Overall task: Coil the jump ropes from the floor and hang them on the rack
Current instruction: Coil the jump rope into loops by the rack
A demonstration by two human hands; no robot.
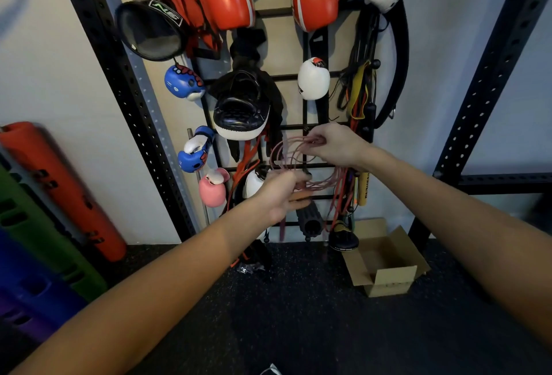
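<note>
Both arms reach out to the black wall rack (pixel 298 128). A pink jump rope (pixel 288 155), wound into loops, sits in front of the rack's lower bars. The right hand (pixel 336 144) pinches the top of the loops with its fingers. The left hand (pixel 283 195) is closed around the bottom of the loops and the rope's orange handles (pixel 300 197). Above the rope, a black and white punch pad (pixel 242 109) hangs on the rack. Below the rack, an open cardboard box (pixel 385 258) sits on the dark floor (pixel 268 315).
</note>
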